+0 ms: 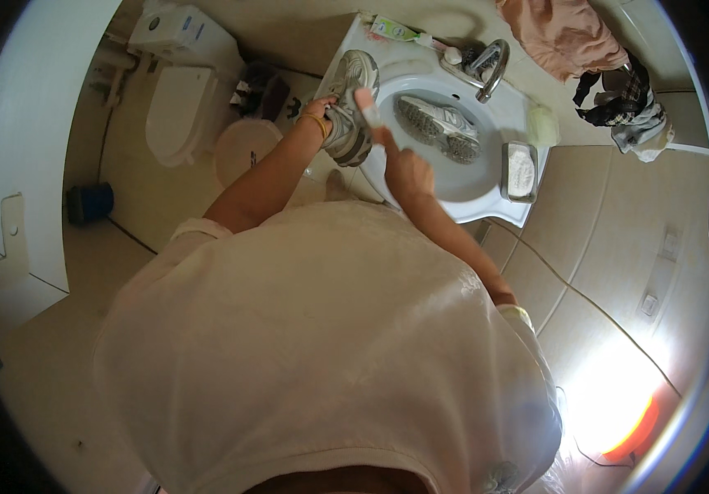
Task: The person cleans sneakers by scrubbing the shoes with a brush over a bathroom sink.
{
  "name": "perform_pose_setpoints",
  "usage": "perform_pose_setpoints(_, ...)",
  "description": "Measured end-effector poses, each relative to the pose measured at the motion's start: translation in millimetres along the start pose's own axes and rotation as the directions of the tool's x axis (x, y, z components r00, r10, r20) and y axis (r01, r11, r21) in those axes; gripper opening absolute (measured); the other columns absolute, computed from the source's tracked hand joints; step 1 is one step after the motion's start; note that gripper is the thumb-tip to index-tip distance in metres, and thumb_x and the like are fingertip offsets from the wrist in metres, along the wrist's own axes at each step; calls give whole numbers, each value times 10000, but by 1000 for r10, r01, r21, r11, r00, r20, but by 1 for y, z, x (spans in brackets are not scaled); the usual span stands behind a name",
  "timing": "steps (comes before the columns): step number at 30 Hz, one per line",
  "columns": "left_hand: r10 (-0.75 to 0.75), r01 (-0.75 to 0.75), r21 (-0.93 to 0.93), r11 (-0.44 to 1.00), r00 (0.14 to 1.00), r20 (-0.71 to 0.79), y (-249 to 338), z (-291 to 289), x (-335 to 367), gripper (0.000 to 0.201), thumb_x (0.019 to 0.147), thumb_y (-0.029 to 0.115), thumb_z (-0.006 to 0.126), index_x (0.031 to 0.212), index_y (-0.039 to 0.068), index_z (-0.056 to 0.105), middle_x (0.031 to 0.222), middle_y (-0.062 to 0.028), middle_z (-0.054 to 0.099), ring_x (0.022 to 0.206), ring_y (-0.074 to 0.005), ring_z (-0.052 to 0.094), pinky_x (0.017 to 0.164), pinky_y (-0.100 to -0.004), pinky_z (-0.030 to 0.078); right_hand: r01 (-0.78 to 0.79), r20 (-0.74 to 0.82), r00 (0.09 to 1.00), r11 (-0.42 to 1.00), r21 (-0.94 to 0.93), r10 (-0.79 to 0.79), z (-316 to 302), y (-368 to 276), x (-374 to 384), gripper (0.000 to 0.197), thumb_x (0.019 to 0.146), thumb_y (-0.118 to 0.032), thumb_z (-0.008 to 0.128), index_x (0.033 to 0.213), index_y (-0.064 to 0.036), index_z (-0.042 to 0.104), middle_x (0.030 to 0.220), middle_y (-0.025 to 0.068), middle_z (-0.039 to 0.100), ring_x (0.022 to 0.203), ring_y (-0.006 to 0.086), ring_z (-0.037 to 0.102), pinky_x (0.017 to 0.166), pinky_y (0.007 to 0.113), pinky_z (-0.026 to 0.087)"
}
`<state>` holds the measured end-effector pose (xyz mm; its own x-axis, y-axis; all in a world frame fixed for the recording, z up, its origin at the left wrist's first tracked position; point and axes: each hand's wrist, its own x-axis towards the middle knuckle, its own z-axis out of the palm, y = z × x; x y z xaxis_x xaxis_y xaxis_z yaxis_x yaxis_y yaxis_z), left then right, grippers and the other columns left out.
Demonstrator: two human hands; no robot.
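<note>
My left hand (319, 114), with a yellow band at the wrist, grips a grey and white sneaker (358, 70) over the left edge of the sink. My right hand (410, 174) is closed around the handle of a pink and white brush (368, 107). The brush's head lies against or just over the sneaker's side; motion blurs it. In the white sink basin (461, 191), a second grey sneaker (441, 125) rests tilted in water, part of its sole showing.
A chrome faucet (494, 70) rises behind the basin. On the counter are a green and white tube (394, 30) and a dish of white powder (521, 171). Clothes (564, 37) hang at upper right. The toilet (180, 115) and a pink basin (243, 148) stand left.
</note>
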<state>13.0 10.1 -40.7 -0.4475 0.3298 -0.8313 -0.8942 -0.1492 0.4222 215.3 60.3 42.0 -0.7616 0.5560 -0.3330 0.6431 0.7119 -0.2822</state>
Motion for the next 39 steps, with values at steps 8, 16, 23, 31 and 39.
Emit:
perform_pose_setpoints(8, -52, 56, 59, 997, 997, -60, 1, 22, -40, 372, 778, 135, 574, 1079, -63, 481, 1116, -164, 500, 961, -282, 512, 859, -363, 421, 18, -85, 996, 999, 28, -16, -18, 6, 39, 374, 854, -111, 327, 1210, -198, 404, 798, 209, 600, 727, 348, 609, 634, 455, 472)
perform_pose_setpoints(16, -71, 69, 21, 997, 995, 72, -17, 24, -10, 371, 790, 110, 548, 1104, -65, 456, 1138, -160, 494, 1019, -298, 492, 892, -392, 404, -44, -216, 976, 999, -19, 39, -32, 19, 92, 255, 838, -131, 407, 1081, -98, 477, 778, 176, 618, 703, 292, 625, 590, 403, 495)
perform_pose_setpoints(23, -39, 39, -24, 999, 999, 20, -22, 27, -14, 320, 788, 90, 549, 1071, -41, 479, 1103, -144, 512, 996, -275, 503, 898, -394, 401, 69, 26, 997, 989, -129, -67, -10, 3, 6, 363, 858, -146, 362, 1220, -133, 386, 859, 210, 609, 772, 326, 618, 675, 423, 486)
perform_pose_setpoints(31, 8, -19, 169, 985, 998, 65, -14, 16, 6, 331, 776, 111, 566, 1076, -8, 493, 1085, -110, 525, 967, -240, 518, 857, -381, 418, 4, -33, 999, 974, 226, 4, 3, 32, 52, 280, 847, -158, 383, 1097, -104, 494, 872, 190, 609, 787, 326, 605, 689, 430, 477)
perform_pose_setpoints(39, 143, -155, 241, 958, 988, 65, -9, 10, 36, 478, 745, 163, 613, 1148, -39, 454, 1109, -152, 514, 922, -221, 543, 809, -306, 430, -23, -118, 989, 893, 450, 85, 41, 18, 90, 338, 852, -157, 315, 1177, -94, 386, 853, 238, 588, 768, 402, 570, 675, 475, 444)
